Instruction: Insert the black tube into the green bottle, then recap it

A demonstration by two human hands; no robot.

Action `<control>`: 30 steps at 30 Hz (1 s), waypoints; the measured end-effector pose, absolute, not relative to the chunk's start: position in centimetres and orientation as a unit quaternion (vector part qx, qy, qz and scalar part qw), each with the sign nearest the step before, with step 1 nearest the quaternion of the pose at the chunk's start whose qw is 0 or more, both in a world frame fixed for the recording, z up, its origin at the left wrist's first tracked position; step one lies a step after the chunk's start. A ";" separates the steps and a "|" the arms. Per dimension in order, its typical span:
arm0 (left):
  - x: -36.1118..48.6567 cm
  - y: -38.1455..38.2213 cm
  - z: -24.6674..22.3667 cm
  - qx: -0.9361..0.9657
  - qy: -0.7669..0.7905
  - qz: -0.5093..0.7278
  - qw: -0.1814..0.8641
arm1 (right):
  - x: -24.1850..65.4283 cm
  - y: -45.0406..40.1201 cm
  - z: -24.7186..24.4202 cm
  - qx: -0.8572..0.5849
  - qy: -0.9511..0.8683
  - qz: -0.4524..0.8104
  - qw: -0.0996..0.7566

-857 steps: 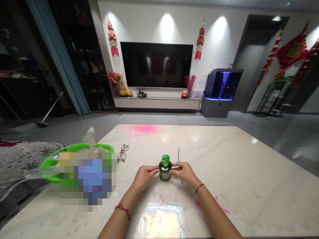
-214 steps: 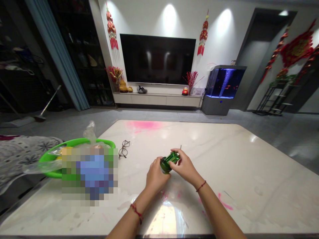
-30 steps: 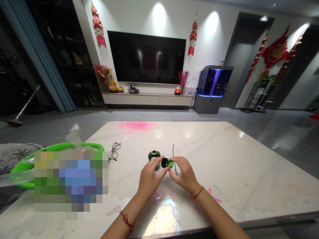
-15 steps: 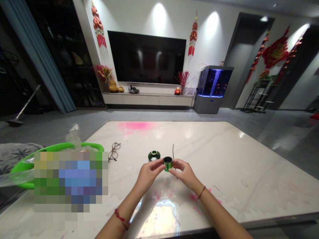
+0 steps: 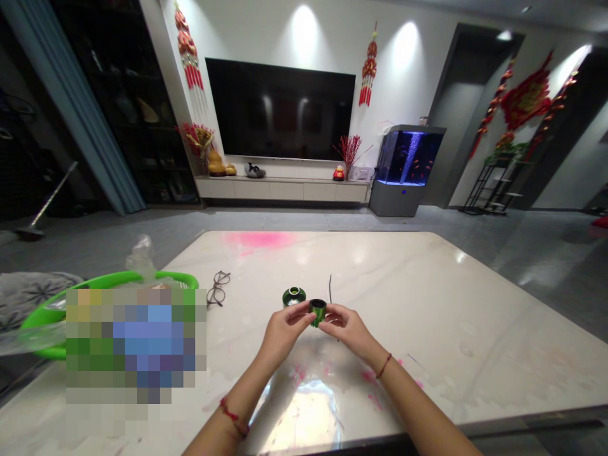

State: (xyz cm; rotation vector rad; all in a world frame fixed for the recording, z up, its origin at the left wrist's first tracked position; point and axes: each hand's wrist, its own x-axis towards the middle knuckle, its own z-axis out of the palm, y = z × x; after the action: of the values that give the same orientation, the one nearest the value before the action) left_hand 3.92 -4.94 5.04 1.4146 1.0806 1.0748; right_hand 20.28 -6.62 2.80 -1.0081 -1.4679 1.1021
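A small shiny green cap (image 5: 316, 315), its dark hollow opening facing up, is pinched from both sides just above the table. My left hand (image 5: 285, 329) grips its left side between thumb and fingers. On the opposite side, the thumb and fingers of my right hand (image 5: 350, 328) close on it too. Just behind my left fingers stands a dark green glossy bottle (image 5: 293, 297) with a white-ringed open mouth; its lower part is hidden by the hand. A thin black stick (image 5: 330, 288) lies behind my right hand, partly covered by it.
The pale marble table (image 5: 451, 329) carries pink stains. Eyeglasses (image 5: 218, 288) lie left of the bottle. At the left edge, a green basket (image 5: 183, 278) holds clear plastic and blurred-out contents. Beyond are a television (image 5: 280, 111) and a lit fish tank (image 5: 411, 158).
The cap has shifted very slightly left and tipped a little, with both hands still on it. The bottle, stick and glasses stay in place.
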 end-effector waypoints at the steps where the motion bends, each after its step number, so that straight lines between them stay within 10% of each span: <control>1: 3.9 -4.9 5.0 0.586 0.449 0.447 0.504 | 20.2 -6.6 2.8 -0.416 -0.611 0.449 0.501; 30: 2.5 -3.8 3.8 0.637 0.493 0.432 0.406 | 26.5 -1.5 -3.3 -0.630 -0.572 0.178 0.494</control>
State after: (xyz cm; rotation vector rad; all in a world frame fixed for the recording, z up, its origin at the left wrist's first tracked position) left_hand 2.53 -3.78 3.83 1.6081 1.2430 1.0888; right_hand 26.50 -1.47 -3.30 -1.5273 -1.3867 0.4323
